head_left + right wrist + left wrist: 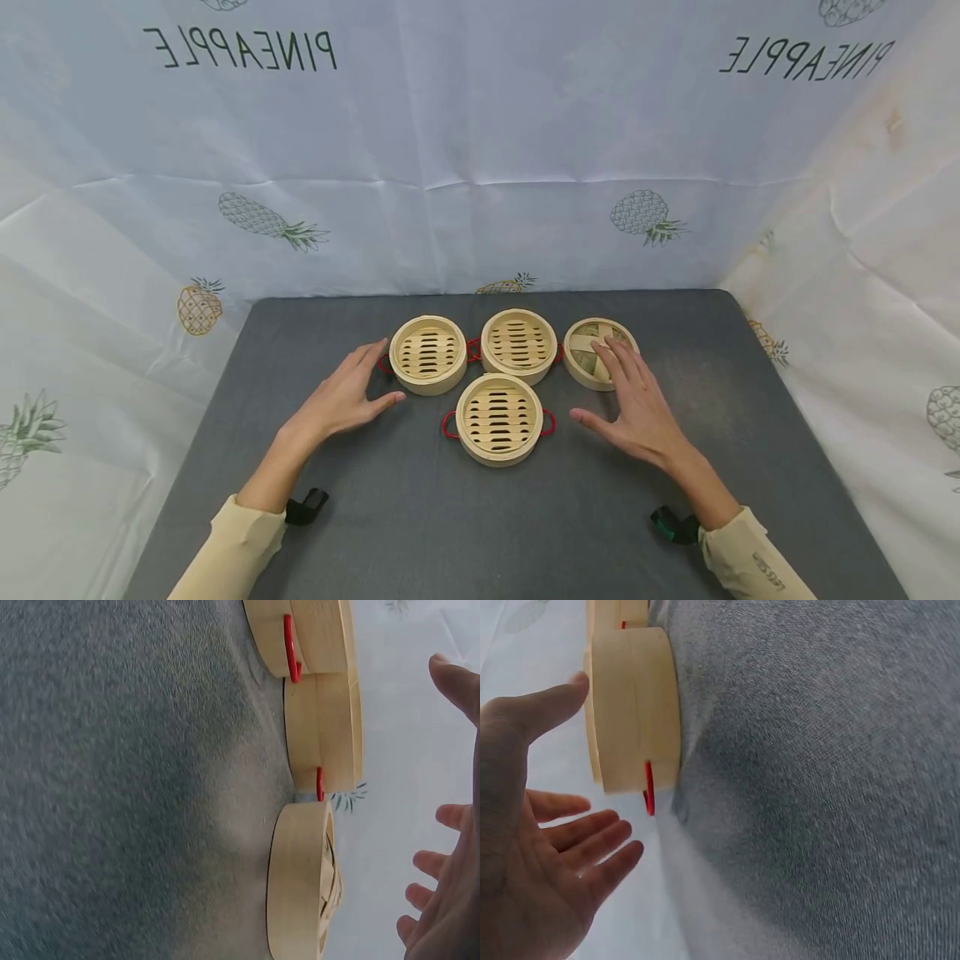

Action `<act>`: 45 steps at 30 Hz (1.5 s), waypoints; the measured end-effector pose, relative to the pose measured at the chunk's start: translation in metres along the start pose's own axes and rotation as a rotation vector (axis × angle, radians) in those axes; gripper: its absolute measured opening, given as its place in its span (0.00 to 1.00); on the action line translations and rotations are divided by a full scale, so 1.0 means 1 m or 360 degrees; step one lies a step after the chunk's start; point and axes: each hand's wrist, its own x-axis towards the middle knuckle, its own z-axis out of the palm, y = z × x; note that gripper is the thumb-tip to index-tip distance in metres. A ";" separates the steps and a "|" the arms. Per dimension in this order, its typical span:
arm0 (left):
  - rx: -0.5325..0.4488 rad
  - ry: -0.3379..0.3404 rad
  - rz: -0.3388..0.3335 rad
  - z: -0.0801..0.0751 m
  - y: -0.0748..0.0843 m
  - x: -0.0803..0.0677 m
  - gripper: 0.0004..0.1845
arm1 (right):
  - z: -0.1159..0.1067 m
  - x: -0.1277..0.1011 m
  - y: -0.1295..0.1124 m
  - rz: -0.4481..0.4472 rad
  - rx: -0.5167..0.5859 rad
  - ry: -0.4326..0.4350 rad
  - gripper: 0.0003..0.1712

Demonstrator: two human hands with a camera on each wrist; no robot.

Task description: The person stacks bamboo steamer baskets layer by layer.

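Observation:
Three round bamboo steamer baskets with red loop handles sit in a cluster on the grey table (375, 517): a left one (427, 354), a back middle one (519, 342) and a front one (498, 417). A woven bamboo lid (588, 360) lies flat at the right of the cluster. My left hand (367, 379) is open just left of the left basket (634, 712), palm turned toward it, not gripping. My right hand (603, 385) is open with its fingers stretched over the lid (300, 889); the right wrist view shows a gap between them.
A white cloth printed with pineapples (480, 167) hangs behind and on both sides of the table. Black straps sit on both wrists (307, 504) (675, 527). Bare grey cloth lies in front of the baskets and out to both side edges.

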 end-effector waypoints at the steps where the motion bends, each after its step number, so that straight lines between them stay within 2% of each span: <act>1: -0.0007 -0.0004 0.0000 0.001 0.000 0.001 0.52 | 0.001 0.000 -0.001 -0.0009 0.0011 0.0004 0.64; 10: -0.0160 -0.0004 0.0004 0.006 -0.006 0.010 0.50 | 0.008 -0.002 -0.008 -0.0075 0.0132 -0.0026 0.68; 17: -0.0228 0.0091 0.0084 0.011 -0.012 0.014 0.49 | 0.019 -0.004 -0.012 -0.0149 0.0260 -0.0037 0.68; 21: -0.0262 0.0096 0.0089 0.014 -0.014 0.017 0.47 | 0.023 -0.007 -0.015 -0.0136 0.0331 -0.0075 0.67; 29: -0.0243 0.0062 0.0038 0.022 -0.016 0.022 0.47 | 0.029 -0.010 -0.024 -0.0114 0.0439 -0.0147 0.67; 45: -0.0267 0.0080 0.0079 0.026 -0.021 0.026 0.46 | 0.043 -0.009 -0.035 -0.0098 0.0654 -0.0261 0.67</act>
